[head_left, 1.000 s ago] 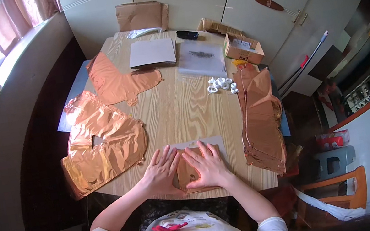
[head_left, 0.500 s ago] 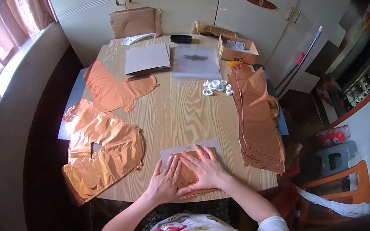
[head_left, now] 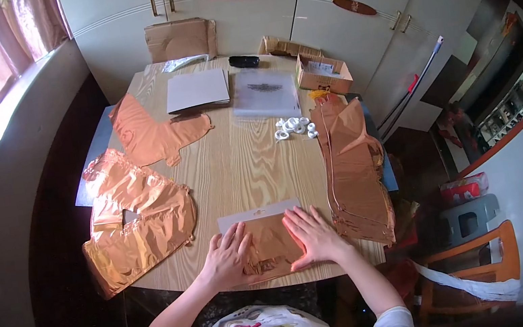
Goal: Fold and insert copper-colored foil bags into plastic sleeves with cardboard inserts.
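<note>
A folded copper-coloured foil sheet lies flat at the near edge of the table. Under it, a pale card or clear bag with a hanging hole sticks out along the far side. My left hand rests palm down on the foil's left part, fingers stretched. On its right part lies my right hand, also flat with the fingers spread. Shiny copper foil pieces spread left of my hands, with a flatter matte foil piece beyond. To the right is a long stack of copper foil sheets.
Farther back on the wooden table are a stack of grey-white cards, clear plastic bags, white ribbon rolls, a black object and a small cardboard box. A wooden chair stands at the right.
My hands have slid apart on the foil, the right one moving to the right, so more of the foil's middle shows. The view has shifted slightly.
</note>
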A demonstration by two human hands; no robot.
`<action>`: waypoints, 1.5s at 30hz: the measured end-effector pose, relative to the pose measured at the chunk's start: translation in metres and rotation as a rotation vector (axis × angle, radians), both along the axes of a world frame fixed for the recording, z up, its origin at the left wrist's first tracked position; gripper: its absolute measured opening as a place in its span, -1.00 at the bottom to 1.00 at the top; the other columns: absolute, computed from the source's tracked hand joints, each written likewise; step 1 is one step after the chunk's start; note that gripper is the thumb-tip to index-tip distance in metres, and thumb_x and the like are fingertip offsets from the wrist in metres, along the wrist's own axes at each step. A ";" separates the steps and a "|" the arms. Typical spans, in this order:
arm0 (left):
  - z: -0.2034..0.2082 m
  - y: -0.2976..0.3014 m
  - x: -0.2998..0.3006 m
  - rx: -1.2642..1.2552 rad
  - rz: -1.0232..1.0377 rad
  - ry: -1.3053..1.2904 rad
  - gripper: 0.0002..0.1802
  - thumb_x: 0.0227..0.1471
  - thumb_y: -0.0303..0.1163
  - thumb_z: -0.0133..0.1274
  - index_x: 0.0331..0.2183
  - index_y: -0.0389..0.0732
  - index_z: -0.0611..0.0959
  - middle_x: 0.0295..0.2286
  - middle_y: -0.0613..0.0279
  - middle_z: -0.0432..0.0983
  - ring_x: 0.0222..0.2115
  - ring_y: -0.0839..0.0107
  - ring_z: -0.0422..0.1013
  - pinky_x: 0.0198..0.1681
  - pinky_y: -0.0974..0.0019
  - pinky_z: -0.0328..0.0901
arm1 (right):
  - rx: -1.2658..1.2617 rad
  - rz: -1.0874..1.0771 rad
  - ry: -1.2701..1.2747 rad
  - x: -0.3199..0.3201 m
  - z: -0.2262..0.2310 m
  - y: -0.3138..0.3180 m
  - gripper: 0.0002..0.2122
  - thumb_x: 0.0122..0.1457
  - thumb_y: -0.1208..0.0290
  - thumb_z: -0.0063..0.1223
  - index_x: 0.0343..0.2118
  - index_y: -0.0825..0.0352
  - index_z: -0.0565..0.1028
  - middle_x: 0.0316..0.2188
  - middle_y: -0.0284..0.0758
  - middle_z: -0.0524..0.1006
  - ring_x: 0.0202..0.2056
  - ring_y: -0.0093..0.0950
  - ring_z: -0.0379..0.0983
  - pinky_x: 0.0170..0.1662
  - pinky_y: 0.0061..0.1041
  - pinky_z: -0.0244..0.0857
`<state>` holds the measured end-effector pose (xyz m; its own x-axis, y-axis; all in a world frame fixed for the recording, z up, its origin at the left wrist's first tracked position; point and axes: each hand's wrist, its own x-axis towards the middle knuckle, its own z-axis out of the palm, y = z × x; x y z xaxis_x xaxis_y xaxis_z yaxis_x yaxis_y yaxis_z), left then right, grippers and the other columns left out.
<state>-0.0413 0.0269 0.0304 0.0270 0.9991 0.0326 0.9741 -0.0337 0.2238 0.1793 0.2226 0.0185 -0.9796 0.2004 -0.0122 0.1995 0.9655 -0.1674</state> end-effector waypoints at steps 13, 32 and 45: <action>-0.006 -0.005 0.013 -0.042 0.111 -0.003 0.38 -0.40 0.56 0.11 0.23 -0.31 0.24 0.26 -0.26 -0.01 0.32 -0.05 -0.11 0.28 -0.16 -0.14 | -0.086 0.020 -0.250 -0.011 0.022 0.015 0.35 -0.44 -0.38 0.30 0.36 0.39 -0.10 0.40 -0.16 -0.10 0.38 -0.21 -0.17 0.34 -0.17 -0.21; 0.004 -0.017 -0.036 -0.145 0.024 0.055 0.57 -0.58 0.50 0.24 0.28 -0.38 0.06 0.29 -0.12 -0.03 0.34 0.08 -0.13 0.33 -0.13 -0.19 | 0.008 -0.039 -0.240 0.001 0.007 -0.016 0.41 -0.47 -0.54 0.16 0.38 0.34 -0.19 0.41 -0.10 -0.20 0.40 -0.07 -0.35 0.35 0.11 -0.41; -0.004 0.015 0.022 0.035 -0.073 -0.033 0.09 0.01 0.40 -0.10 0.25 -0.31 0.19 0.25 -0.25 0.01 0.30 -0.21 -0.13 0.32 -0.19 -0.24 | -0.023 -0.068 -0.259 0.001 0.010 -0.019 0.37 -0.40 -0.51 0.17 0.38 0.34 -0.18 0.41 -0.15 -0.24 0.41 -0.09 -0.43 0.35 0.13 -0.51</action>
<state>-0.0198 0.0424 0.0262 0.0984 0.9927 0.0696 0.9609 -0.1130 0.2529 0.1800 0.2038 0.0287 -0.9274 0.2625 -0.2665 0.3031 0.9448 -0.1242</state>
